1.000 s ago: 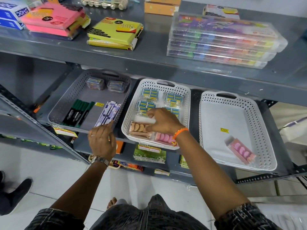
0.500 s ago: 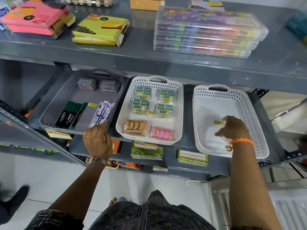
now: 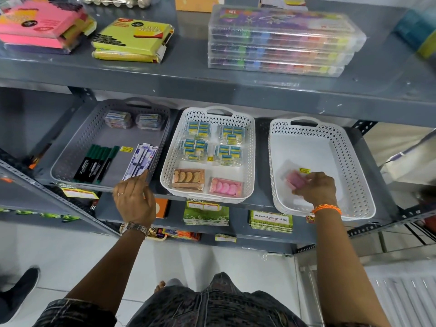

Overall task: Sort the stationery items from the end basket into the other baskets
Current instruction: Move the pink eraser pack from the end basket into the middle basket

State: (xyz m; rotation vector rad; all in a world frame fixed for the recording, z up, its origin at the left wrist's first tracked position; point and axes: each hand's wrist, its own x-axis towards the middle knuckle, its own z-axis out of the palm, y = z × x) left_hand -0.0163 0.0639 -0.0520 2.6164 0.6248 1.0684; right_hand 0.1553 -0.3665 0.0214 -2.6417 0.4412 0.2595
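Observation:
Three baskets stand in a row on the middle shelf. In the right white basket (image 3: 354,161), my right hand (image 3: 317,187) is closed on a pink eraser pack (image 3: 295,180), tilted just above the basket floor. The middle white basket (image 3: 250,142) holds several blue eraser packs (image 3: 198,131), a brown eraser pack (image 3: 188,179) and another pink pack (image 3: 227,188). The grey basket (image 3: 77,147) on the left holds green-capped black markers (image 3: 96,162), white pens (image 3: 141,160) and two small boxes (image 3: 132,119). My left hand (image 3: 135,200) rests on the grey basket's front right corner, fingers touching the rim.
The shelf above (image 3: 212,74) overhangs the baskets and carries sticky-note packs (image 3: 132,41), pink pads (image 3: 40,27) and stacked colour-pen cases (image 3: 278,41). Green packets (image 3: 271,220) lie on the shelf below. Another person's shoe (image 3: 16,291) is on the floor at lower left.
My right hand left the middle basket, crossed to the right basket and closed on the pink eraser pack there. My left hand stayed at the grey basket's corner.

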